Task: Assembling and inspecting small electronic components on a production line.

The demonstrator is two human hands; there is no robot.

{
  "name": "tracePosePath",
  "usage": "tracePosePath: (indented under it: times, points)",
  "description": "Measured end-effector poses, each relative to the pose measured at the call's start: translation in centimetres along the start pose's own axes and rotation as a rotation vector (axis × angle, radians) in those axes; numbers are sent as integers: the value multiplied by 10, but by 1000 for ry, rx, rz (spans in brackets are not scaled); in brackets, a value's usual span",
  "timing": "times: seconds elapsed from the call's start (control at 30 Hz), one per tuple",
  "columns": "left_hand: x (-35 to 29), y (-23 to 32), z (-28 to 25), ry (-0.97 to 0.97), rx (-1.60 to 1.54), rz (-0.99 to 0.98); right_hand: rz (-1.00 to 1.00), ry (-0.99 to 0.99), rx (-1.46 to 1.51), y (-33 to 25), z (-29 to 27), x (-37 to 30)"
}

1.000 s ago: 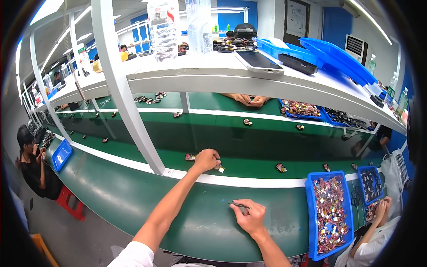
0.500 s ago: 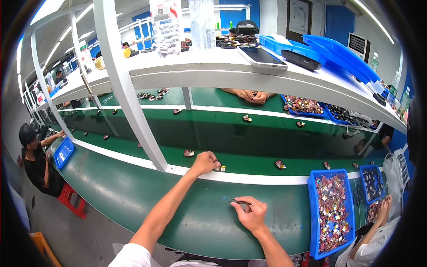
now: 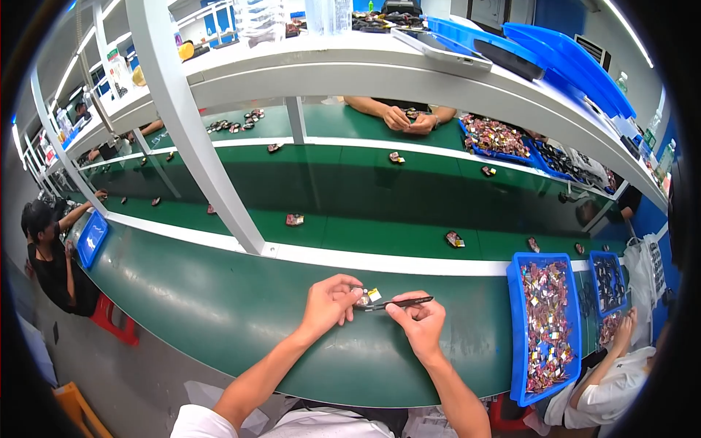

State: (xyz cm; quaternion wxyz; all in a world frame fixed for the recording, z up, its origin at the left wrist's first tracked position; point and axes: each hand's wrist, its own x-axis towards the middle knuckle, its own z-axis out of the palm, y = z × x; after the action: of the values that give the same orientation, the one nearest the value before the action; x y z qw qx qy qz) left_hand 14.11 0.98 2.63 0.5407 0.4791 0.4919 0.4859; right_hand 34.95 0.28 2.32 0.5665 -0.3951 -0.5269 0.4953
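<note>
Over the green worktop (image 3: 219, 292), my left hand (image 3: 328, 303) is closed on a small dark electronic part (image 3: 366, 297) with a yellow-and-white tab, pinched by thumb and fingertips. My right hand (image 3: 420, 326) grips black tweezers (image 3: 411, 301). Their tips are at the part, next to my left fingertips; whether they pinch anything is too small to tell. Beyond the white rail, similar small parts lie spaced out on a green belt, one (image 3: 294, 220) ahead of my left hand and another (image 3: 454, 239) farther right.
A blue tray (image 3: 517, 328) full of small reddish parts stands to my right, near a smaller blue tray (image 3: 604, 277) and a co-worker's hands (image 3: 624, 332). A white post (image 3: 182, 117) and shelf (image 3: 314, 77) rise ahead. Another person's hands (image 3: 409, 120) work across the belt.
My left hand has drawn back from the belt to the worktop with a part in its fingers. My right hand has brought the tweezers up to that part.
</note>
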Motion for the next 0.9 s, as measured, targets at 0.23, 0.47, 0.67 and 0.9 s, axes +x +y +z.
tracePosePath:
  times: [0.23,0.47,0.67,0.9]
  points:
    - [-7,-5,14,44,-16,42,-53,45,-149,4,2,-1]
    - [-11,-10,18,72,5,82,-55,67,-175,8,1,-1]
    - [-11,-8,19,93,19,96,-54,54,-212,8,1,0]
    - [-13,-7,25,63,28,105,3,39,-141,3,1,-1]
